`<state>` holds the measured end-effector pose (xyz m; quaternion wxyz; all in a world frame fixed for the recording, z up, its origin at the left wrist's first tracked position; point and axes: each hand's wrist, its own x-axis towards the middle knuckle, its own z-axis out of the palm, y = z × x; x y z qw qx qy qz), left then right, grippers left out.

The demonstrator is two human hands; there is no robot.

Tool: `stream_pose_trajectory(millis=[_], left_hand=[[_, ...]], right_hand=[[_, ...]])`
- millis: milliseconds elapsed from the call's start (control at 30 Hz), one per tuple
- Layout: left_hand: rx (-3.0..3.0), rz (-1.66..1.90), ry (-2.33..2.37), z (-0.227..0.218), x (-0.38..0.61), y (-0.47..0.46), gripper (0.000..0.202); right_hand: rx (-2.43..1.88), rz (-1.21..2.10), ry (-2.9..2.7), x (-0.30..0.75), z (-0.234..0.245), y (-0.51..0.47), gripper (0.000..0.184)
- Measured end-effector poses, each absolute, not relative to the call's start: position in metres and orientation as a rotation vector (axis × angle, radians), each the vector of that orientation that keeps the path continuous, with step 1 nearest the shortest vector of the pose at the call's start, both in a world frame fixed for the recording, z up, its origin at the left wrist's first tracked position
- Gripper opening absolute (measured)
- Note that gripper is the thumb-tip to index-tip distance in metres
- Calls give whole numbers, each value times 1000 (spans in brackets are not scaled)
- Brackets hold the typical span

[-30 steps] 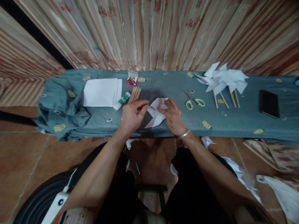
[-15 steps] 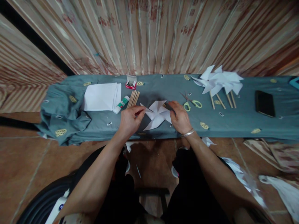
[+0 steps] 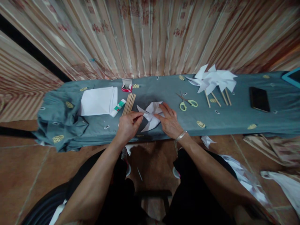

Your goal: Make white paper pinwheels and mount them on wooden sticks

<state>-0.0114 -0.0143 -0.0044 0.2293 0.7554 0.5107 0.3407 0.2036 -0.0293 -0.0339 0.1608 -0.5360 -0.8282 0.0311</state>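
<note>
A folded white paper pinwheel lies on the cloth-covered bench in front of me. My left hand is at its left side, thumb and forefinger pinched together on the tip of a paper blade. From the right, my right hand reaches over the pinwheel, fingers stretched out and resting on its right part, which they partly hide. Just behind my left hand lies a bundle of wooden sticks, beside a green and white glue stick.
White paper sheets are stacked at left. Behind the sticks stands an open red box of small metal pieces. Green-handled scissors, finished pinwheels on sticks and a black phone lie rightward. Paper scraps are on the floor.
My right hand has moved left and now lies over the pinwheel's right blades. My left hand keeps its pinch at the left blade. The whole view has shifted slightly.
</note>
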Motion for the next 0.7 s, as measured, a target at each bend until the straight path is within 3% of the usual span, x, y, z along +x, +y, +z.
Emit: stream_pose_trajectory(millis=[700], left_hand=[[2052, 930, 1436, 0, -11, -16, 25]], right_hand=[[-1559, 291, -2227, 200, -41, -27, 51]])
